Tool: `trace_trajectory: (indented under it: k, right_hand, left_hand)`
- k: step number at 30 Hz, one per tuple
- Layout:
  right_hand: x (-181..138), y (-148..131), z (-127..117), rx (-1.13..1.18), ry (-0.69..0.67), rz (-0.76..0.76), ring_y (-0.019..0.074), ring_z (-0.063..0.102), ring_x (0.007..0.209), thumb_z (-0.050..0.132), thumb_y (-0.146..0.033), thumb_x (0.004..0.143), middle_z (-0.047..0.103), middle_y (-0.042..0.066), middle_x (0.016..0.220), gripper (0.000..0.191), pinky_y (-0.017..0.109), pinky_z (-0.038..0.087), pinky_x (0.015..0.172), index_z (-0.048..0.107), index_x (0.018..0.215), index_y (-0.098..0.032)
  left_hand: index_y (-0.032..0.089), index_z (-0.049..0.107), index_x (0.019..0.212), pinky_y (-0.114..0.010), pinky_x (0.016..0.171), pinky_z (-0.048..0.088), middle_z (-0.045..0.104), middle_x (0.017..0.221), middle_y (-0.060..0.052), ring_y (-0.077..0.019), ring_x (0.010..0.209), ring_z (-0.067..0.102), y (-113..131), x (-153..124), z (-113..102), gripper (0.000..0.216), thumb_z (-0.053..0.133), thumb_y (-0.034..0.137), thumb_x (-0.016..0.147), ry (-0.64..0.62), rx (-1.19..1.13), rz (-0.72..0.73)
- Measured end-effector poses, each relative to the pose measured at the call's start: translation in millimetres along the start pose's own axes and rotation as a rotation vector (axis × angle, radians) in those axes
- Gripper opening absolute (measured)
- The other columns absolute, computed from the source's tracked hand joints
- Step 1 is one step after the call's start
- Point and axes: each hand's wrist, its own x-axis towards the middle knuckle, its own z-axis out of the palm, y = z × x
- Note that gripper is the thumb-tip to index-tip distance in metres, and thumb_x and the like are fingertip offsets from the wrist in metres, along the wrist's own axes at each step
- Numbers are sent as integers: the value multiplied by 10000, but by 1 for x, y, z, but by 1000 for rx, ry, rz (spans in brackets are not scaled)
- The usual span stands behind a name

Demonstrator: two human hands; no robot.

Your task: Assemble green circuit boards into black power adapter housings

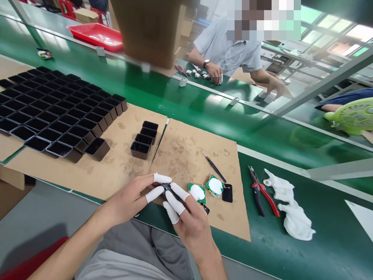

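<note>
Between my two hands, over the cardboard's near edge, is a small black plastic part (pixel 166 187), mostly covered by white finger cots. My left hand (pixel 135 194) pinches it from the left. From the right, my right hand (pixel 189 217) has its fingers closed on it. Just right of my hands lie two green circuit boards, a nearer one (pixel 197 193) and a farther one (pixel 215 186), each topped with a white blob. A flat black cover (pixel 227 193) sits beside the farther board, with a red wire near it. Behind them is a thin black pen-like tool (pixel 215 168).
Black open boxes (pixel 58 112) stand in rows at left, with several more (pixel 140 149) mid-cardboard. Red-and-black pliers (pixel 262 192) and white gloves (pixel 294 206) lie right. Across the green conveyor (pixel 189 105), a person (pixel 227 54) handles small parts. A red tray (pixel 97 35) rests at the back.
</note>
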Motion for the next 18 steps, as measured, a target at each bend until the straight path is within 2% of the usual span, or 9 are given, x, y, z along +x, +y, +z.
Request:
trace_trajectory:
  k: [9, 12, 15, 18]
  right_hand:
    - [0, 0, 4, -13, 36, -44, 309, 863, 990, 678, -31, 1106, 855, 208, 1304, 564, 430, 743, 781, 654, 1648, -185]
    - [2, -3, 6, -21, 62, -52, 327, 877, 1076, 685, 36, 1070, 854, 213, 1311, 638, 436, 763, 852, 640, 1669, -179]
    - [4, -16, 5, -32, 128, -38, 320, 878, 1148, 701, 75, 1048, 856, 208, 1314, 709, 430, 767, 948, 612, 1701, -186]
    - [3, -28, 5, -36, 206, -15, 321, 867, 1230, 763, 68, 1021, 842, 217, 1372, 721, 426, 755, 1026, 643, 1683, -193]
  left_hand:
    - [282, 752, 1418, -391, 1050, 645, 771, 1302, -78, -265, 1164, 756, 1, -1, 8, 324, 522, 383, 1213, 2, -59, 3]
    - [300, 696, 1519, -451, 1146, 616, 750, 1376, -90, -285, 1237, 748, -5, -5, 14, 372, 502, 407, 1221, 48, -86, -9]
    - [328, 577, 1658, -515, 1278, 526, 720, 1520, -101, -311, 1384, 702, -8, -8, 16, 467, 491, 478, 1224, 114, -124, -76]
    - [306, 590, 1645, -521, 1280, 516, 733, 1523, -110, -319, 1396, 705, -7, -9, 13, 506, 463, 553, 1221, 135, -190, -113]
